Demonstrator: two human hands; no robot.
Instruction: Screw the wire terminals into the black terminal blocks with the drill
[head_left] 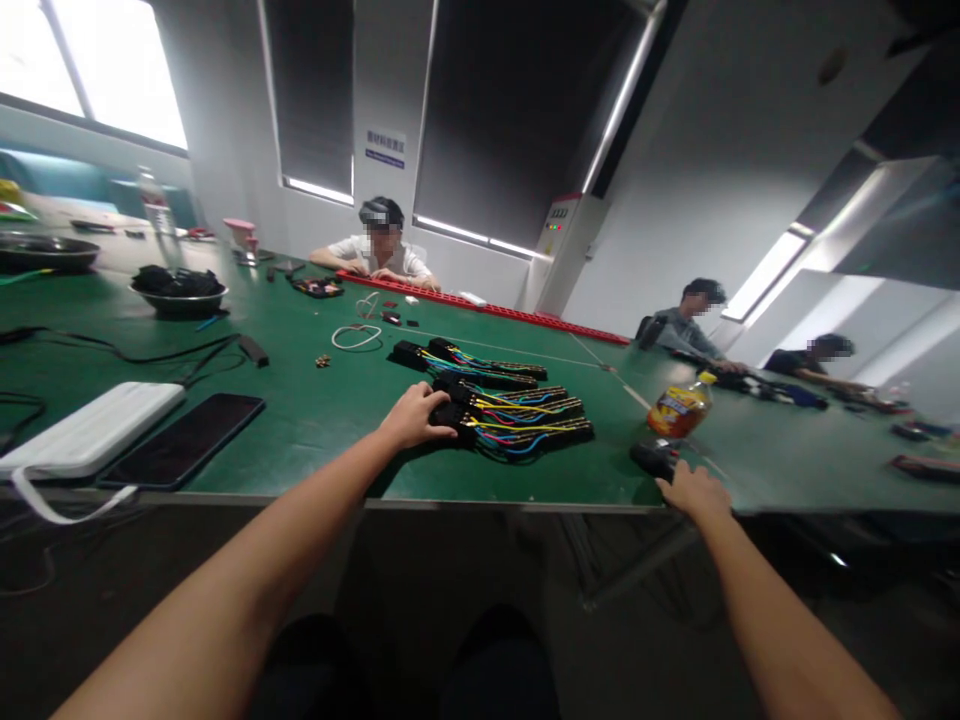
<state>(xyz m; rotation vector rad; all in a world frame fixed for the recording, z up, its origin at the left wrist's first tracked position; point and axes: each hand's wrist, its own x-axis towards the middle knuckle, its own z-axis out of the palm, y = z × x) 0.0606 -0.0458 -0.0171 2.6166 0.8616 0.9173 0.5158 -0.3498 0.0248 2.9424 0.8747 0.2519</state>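
Several black blocks with coloured wires lie side by side in the middle of the green table, their wires running to the right in blue, yellow and red. My left hand is closed around the left end of the nearer blocks, thumb at the near side. At the table's front edge, my right hand grips a black hand tool with a small red part. The fingers partly hide this tool, so its exact kind does not show. A bottle of orange drink with a yellow cap stands just behind it.
To the left lie a phone, a white power bank and dark cables. A metal bowl holds black material. Small brass-coloured parts and a white cable loop lie farther back. Co-workers sit across and at right.
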